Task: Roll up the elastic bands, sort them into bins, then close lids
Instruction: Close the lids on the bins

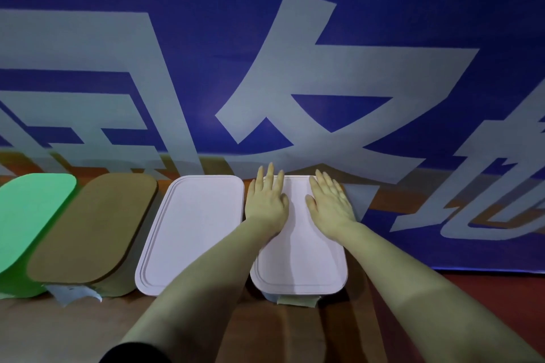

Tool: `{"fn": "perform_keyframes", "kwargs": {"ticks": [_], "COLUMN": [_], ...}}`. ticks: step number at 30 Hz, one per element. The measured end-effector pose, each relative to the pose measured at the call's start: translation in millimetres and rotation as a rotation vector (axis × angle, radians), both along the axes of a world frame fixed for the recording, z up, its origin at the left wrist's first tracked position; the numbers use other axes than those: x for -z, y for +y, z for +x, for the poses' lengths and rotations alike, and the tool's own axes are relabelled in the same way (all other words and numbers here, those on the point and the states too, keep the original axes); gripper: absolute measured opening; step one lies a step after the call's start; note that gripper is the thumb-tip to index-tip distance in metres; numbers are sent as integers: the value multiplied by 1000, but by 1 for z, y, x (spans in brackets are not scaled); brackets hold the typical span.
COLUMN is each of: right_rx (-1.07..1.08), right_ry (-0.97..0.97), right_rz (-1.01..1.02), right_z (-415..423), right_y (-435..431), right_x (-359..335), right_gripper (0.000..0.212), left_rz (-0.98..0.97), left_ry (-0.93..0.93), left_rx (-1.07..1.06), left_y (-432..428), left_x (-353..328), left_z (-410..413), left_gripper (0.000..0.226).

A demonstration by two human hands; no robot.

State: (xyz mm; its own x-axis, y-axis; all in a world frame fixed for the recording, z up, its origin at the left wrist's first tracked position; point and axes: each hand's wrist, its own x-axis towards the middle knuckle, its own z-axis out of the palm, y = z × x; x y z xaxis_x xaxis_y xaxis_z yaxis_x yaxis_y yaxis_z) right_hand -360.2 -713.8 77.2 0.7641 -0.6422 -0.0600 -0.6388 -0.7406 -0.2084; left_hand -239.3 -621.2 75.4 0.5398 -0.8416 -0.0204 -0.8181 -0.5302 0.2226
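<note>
While left hand and right hand press flat on rightmost lid, fingers straight, gripping nothing, row along bench far edge reads closed: pale lid, brown lid, green lid toward left. Elastic bands not visible, presumed binned. Judged outstanding: seating of last lid.

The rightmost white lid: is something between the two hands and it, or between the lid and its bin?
Nothing visible does. The left hand and the right hand both lie flat on the rightmost white lid, fingers straight. The lid sits on its bin; no band shows at the rim.
</note>
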Motion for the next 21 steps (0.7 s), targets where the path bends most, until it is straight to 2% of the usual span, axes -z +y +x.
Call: {"fn": "perform_keyframes", "kwargs": {"ticks": [5, 10, 21], "right_rx": [1, 2, 10], "right_ry": [64, 50, 20], "right_rz": [13, 24, 68], "right_z": [2, 2, 4], "right_y": [-8, -8, -10], "right_x": [14, 19, 17], "right_gripper": [55, 54, 53], "left_rz": [95, 20, 32], "left_ry": [-6, 1, -18], "left_rx": [4, 13, 22], "left_y": [-7, -4, -7], "left_x": [19, 27, 31], "left_z": [4, 5, 7], "left_gripper": [57, 57, 57]}}
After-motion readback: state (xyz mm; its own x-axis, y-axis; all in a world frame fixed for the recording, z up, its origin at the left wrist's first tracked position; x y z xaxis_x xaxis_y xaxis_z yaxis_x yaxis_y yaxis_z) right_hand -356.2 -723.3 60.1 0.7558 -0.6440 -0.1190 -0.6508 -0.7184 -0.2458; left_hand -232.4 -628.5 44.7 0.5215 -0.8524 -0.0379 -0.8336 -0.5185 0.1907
